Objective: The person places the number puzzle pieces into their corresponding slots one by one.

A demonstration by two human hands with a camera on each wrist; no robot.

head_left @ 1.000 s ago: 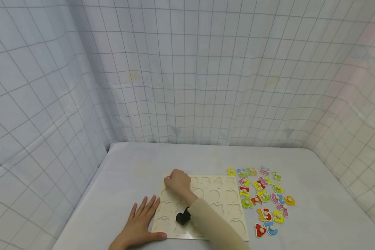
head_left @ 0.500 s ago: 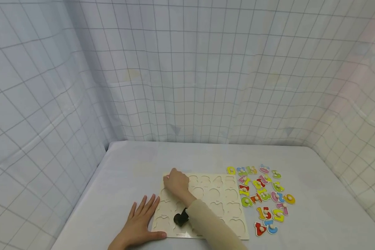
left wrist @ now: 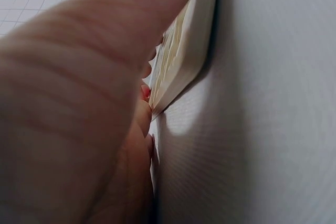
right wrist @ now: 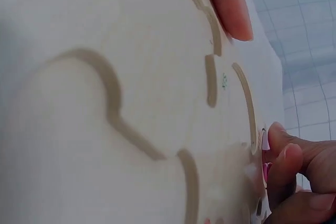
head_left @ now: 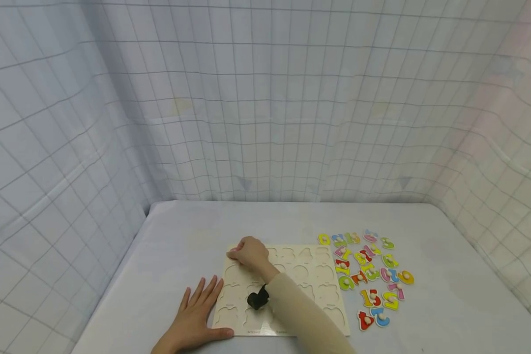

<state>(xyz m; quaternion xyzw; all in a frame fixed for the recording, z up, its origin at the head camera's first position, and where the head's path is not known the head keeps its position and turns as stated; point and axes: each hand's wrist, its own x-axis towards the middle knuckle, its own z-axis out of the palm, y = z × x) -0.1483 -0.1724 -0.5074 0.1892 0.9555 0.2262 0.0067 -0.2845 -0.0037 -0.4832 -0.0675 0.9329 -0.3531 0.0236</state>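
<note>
**Right hand pinching pink piece at board's far-left corner**

Compared with half a second ago: my head view has shifted slightly. The right hand (head_left: 252, 253) keeps to the same corner of the pale board (head_left: 265, 325), but pink shows more plainly at its fingertips. Right-wrist view confirms thumb and finger pinching the pink piece (right wrist: 266, 172) against the board; I cannot tell whether it is seated in a recess. The left hand (head_left: 194, 319) has stayed put, fingers spread on the white table (head_left: 177, 255), fingertips at the board's left edge, thumb over the near-left corner.

Obstructions: the cream sleeve (head_left: 307, 312) and a black device (head_left: 258, 298) at the right wrist cover several recesses, so I cannot total them. Print beneath the recesses is too small for me to read. White grid-lined cloth (head_left: 248, 123) hangs behind and at both sides.

Counts: hands, two; board, one; gripped piece, one. Loose number pieces (head_left: 369, 272) right of the board: roughly twenty, crowded enough that I won't commit to a figure. Nearest me, a red 4 (head_left: 363, 318) lies just beside a blue piece (head_left: 384, 322); farthest right, an orange 9 (head_left: 409, 280).
</note>
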